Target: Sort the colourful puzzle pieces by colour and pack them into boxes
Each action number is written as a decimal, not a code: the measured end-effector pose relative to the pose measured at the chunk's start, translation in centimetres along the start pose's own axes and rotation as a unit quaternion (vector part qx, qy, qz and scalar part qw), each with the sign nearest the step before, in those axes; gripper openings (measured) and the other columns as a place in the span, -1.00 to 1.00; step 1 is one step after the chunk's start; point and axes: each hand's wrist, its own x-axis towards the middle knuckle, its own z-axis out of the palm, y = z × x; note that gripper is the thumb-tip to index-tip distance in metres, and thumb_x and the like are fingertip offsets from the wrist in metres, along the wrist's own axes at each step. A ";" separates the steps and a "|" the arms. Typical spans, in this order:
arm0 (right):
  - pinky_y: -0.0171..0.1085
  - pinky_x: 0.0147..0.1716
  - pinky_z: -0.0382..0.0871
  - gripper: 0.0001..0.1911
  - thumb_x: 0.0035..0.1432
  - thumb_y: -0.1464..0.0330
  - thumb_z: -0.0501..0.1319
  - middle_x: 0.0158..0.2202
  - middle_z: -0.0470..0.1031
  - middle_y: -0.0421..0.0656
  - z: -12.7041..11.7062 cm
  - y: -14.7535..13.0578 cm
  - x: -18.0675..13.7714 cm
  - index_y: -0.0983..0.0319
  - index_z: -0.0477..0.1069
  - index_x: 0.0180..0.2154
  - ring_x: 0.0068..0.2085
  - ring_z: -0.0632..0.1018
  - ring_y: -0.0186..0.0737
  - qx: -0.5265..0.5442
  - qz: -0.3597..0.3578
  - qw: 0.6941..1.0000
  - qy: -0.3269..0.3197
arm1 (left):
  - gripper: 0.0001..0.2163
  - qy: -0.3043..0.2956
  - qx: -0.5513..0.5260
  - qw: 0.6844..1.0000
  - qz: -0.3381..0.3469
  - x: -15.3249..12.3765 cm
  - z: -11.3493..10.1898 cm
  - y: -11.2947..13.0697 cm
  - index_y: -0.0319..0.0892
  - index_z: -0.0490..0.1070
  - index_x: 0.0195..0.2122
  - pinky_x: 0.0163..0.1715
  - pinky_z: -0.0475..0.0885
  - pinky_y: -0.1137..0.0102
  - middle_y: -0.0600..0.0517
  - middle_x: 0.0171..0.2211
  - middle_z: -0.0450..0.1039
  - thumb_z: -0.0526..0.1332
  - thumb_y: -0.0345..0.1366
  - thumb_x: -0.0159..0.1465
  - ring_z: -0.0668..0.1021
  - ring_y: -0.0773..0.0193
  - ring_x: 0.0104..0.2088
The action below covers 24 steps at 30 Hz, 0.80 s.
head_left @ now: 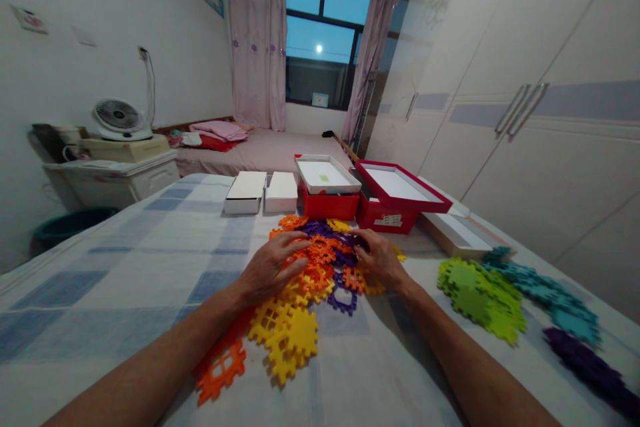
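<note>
A heap of toothed plastic building pieces lies in front of me, with orange pieces mixed among purple pieces and yellow ones. My left hand rests on the left side of the heap, fingers apart over the orange pieces. At the heap's right side, my right hand has its thumb and fingers bent at the edge of a purple piece; its fingertips are partly hidden. Closer to me, yellow pieces overlap in a pile. Red-orange pieces lie partly under my left forearm.
To the right are green pieces, teal pieces and a dark purple stack. Behind the heap stand two white boxes, a red box with a white tray, and another red box under a tilted lid.
</note>
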 end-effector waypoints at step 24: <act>-0.12 0.01 0.18 -0.73 0.09 0.33 0.19 -0.05 0.39 -0.09 2.7 -2.9 -1.3 0.20 0.37 -0.12 0.02 0.35 -0.11 -0.006 0.033 0.995 -0.097 | -0.72 -0.026 0.082 0.995 0.042 0.2 0.4 -1.0 -0.15 0.48 -0.16 0.02 0.27 0.19 -0.06 -0.12 0.51 0.02 -0.19 0.32 0.43 0.16 -0.04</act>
